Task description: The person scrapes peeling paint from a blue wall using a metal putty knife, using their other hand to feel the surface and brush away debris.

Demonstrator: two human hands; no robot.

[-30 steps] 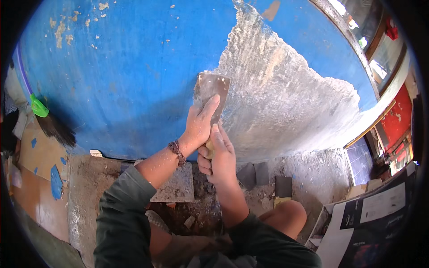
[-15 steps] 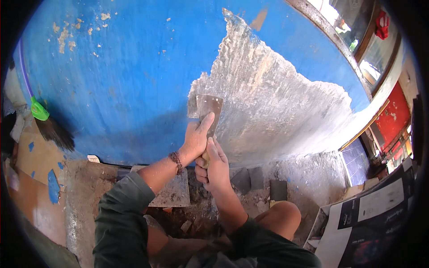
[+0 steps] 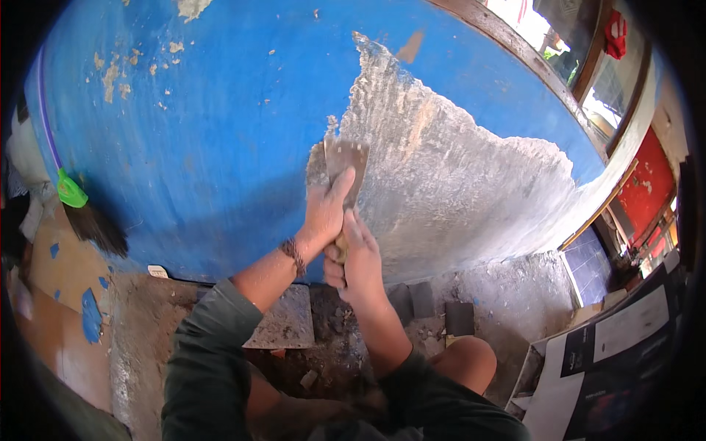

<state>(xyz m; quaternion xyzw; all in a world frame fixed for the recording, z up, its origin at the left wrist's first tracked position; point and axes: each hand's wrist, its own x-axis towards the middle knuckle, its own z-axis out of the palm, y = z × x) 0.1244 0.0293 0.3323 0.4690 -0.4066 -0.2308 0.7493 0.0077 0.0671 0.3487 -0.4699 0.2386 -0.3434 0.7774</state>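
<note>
A wide metal scraper (image 3: 347,156) lies against the wall, its blade edge at the left border of a bare, rough grey patch (image 3: 434,162). Blue paint (image 3: 220,125) covers the wall to the left of and above that patch. My right hand (image 3: 358,253) is closed around the scraper's handle, most of which the fingers hide. Higher up, my left hand (image 3: 323,209) grips the lower blade, thumb lying flat along its face. A dark braided bracelet (image 3: 293,257) circles my left wrist.
A broom (image 3: 72,191) with a green head leans at the far left. Blue paint flakes (image 3: 90,316) lie on the floor there. Below the wall are a flat grey slab (image 3: 283,316) and dark tile pieces (image 3: 460,318). A printed box (image 3: 618,338) stands at right, below a window frame (image 3: 529,59).
The scraper has shifted slightly up along the edge of the bare patch, with both hands moving along with it. The whole view has shifted a little.
</note>
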